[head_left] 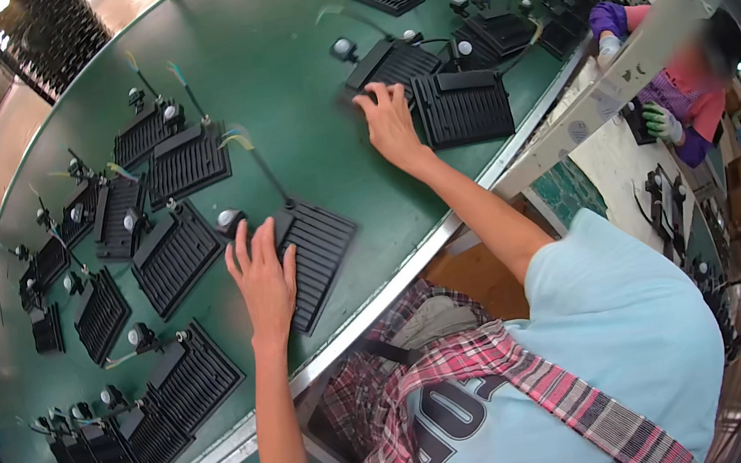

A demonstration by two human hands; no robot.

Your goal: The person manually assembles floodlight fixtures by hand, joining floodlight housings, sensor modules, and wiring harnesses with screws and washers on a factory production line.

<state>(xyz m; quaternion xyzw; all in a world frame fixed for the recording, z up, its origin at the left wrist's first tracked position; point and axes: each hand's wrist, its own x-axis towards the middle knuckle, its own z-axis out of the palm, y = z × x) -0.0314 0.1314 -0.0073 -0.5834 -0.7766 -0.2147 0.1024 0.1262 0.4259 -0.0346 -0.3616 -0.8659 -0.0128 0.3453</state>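
My left hand (266, 290) has its fingers spread over the upper left corner of a black finned floodlight (322, 263), close to its round white motion sensor (228, 218). Thin coloured wires rise from that floodlight. Farther right, my right hand (392, 130) reaches forward with bent, parted fingers, beside the left edge of a second finned floodlight (465, 109). Another floodlight (391, 63) lies just beyond the fingertips. Whether the right fingertips touch either one, I cannot tell. Neither hand is seen closed round anything.
On the green worktable (289, 71), several similar floodlights (178, 260) with sensors and wires are grouped at left, more at the far right. A metal edge runs along the near side. Past a pale rail (600, 101), a co-worker in gloves (661, 121) handles a dark part.
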